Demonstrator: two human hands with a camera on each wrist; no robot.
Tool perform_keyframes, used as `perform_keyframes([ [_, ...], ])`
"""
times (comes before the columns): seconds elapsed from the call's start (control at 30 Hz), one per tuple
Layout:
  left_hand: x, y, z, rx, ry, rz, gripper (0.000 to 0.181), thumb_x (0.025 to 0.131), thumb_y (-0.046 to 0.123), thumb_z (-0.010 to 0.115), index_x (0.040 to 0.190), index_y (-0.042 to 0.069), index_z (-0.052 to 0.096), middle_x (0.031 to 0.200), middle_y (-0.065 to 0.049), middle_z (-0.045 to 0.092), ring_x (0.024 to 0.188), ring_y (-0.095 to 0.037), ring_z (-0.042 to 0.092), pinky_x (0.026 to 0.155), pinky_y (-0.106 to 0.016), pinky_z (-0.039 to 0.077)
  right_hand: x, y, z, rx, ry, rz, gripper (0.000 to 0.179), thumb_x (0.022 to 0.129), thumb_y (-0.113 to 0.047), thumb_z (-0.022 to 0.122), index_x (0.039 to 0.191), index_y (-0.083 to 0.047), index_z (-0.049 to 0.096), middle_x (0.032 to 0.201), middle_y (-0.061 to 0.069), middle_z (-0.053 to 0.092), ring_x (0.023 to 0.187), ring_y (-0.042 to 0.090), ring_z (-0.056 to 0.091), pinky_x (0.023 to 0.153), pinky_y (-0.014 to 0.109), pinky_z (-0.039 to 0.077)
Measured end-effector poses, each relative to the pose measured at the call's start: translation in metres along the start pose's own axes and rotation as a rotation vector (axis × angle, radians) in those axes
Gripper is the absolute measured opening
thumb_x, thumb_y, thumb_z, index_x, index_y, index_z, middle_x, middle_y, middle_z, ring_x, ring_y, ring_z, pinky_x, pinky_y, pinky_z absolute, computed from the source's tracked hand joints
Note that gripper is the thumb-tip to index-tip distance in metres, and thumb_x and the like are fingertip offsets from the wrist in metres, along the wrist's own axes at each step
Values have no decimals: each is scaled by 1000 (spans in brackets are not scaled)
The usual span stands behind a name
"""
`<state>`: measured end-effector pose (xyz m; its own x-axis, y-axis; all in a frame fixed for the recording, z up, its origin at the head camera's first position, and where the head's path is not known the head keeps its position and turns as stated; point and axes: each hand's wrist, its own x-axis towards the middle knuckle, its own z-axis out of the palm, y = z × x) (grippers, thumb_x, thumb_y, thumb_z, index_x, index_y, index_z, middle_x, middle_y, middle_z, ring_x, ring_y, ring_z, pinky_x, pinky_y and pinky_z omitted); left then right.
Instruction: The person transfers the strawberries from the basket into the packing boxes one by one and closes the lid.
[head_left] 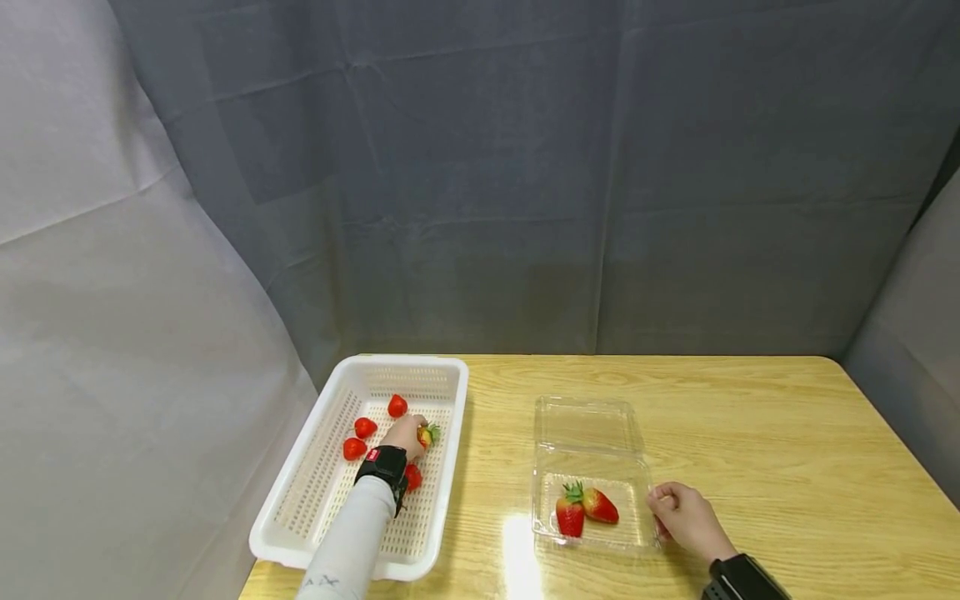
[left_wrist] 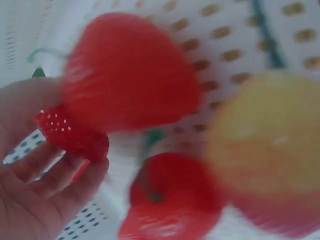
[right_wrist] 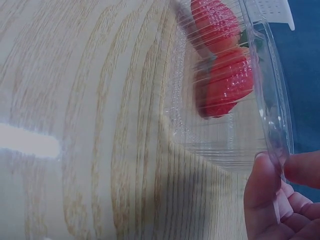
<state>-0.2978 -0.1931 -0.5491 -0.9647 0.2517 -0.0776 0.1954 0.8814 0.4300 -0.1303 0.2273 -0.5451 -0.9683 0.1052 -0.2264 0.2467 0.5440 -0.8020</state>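
Observation:
Inside the white basket, my left hand holds a strawberry with green leaves. In the left wrist view the fingers curl about that red, seed-dotted strawberry. Close by lie a smooth red fruit with a thin green stem, another red fruit and a yellow-and-red fruit. My right hand pinches the right rim of a clear plastic container between thumb and finger. Two strawberries, one upright and one on its side, lie in it.
The container's clear lid is folded back, away from me. Basket and container stand apart on a wooden table. A grey cloth hangs behind the table, and pale cloth borders the left side.

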Motion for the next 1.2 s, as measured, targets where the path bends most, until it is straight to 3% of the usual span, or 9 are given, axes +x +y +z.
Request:
perform_keyframes([
  [0.23, 15, 31, -38, 67, 188, 102, 44, 63, -2, 74, 104, -2, 62, 94, -16, 61, 84, -28, 57, 77, -40, 47, 0, 1, 0, 1, 4, -5, 20, 89, -8, 52, 97, 10, 52, 58, 4, 54, 50, 16, 53, 46, 26, 45],
  [0.4, 23, 95, -68, 80, 313, 275, 45, 64, -2, 72, 108, 1, 60, 97, -15, 57, 84, -29, 57, 76, -39, 48, 0, 1, 0, 4, 10, -3, 21, 89, -8, 52, 98, 11, 52, 58, 5, 55, 50, 16, 54, 46, 27, 46],
  [0.5, 20, 144, -70, 89, 302, 430, 47, 66, 0, 72, 111, 2, 59, 100, -13, 57, 87, -27, 56, 78, -36, 48, 0, 1, 0, 9, 12, -4, 21, 89, -8, 52, 98, 11, 52, 58, 5, 54, 50, 16, 54, 47, 27, 47],
  [0.6, 11, 185, -54, 150, 225, 550, 47, 69, 4, 72, 114, 6, 59, 100, -8, 57, 87, -21, 56, 77, -29, 48, 0, 1, 1, 18, 7, 1, 20, 89, -8, 52, 97, 11, 52, 58, 5, 54, 50, 17, 54, 47, 27, 47],
  [0.7, 1, 213, -26, 247, 103, 633, 43, 72, 8, 73, 113, 10, 60, 97, -4, 57, 84, -15, 56, 72, -23, 47, 0, 1, 3, 28, -3, 4, 20, 90, -8, 52, 98, 10, 52, 58, 5, 54, 50, 17, 54, 47, 28, 46],
  [0.8, -5, 226, 11, 348, -8, 683, 39, 73, 14, 74, 110, 14, 61, 93, 1, 56, 80, -10, 56, 68, -18, 46, 1, 2, 5, 28, 0, 3, 21, 90, -8, 52, 99, 11, 52, 58, 5, 54, 50, 17, 53, 46, 28, 46],
  [0.9, -7, 228, 47, 427, -92, 668, 37, 74, 28, 76, 107, 19, 62, 91, 5, 55, 80, -8, 55, 64, -17, 46, 1, 3, 6, 28, 10, 3, 22, 90, -7, 52, 100, 12, 52, 59, 6, 54, 50, 17, 53, 46, 28, 46],
  [1.03, -10, 224, 81, 532, -82, 651, 37, 74, 35, 74, 107, 24, 63, 98, 5, 54, 89, -10, 52, 67, -18, 47, 1, 4, 7, 35, 12, 3, 21, 89, -7, 52, 100, 12, 52, 60, 6, 54, 50, 17, 53, 47, 29, 47],
  [1.2, -14, 224, 97, 620, -1, 704, 31, 74, 24, 74, 103, 26, 63, 102, 6, 53, 91, -10, 50, 69, -17, 47, 1, 3, 5, 38, 8, 8, 22, 89, -7, 52, 100, 12, 51, 60, 6, 54, 51, 17, 53, 47, 30, 47],
])
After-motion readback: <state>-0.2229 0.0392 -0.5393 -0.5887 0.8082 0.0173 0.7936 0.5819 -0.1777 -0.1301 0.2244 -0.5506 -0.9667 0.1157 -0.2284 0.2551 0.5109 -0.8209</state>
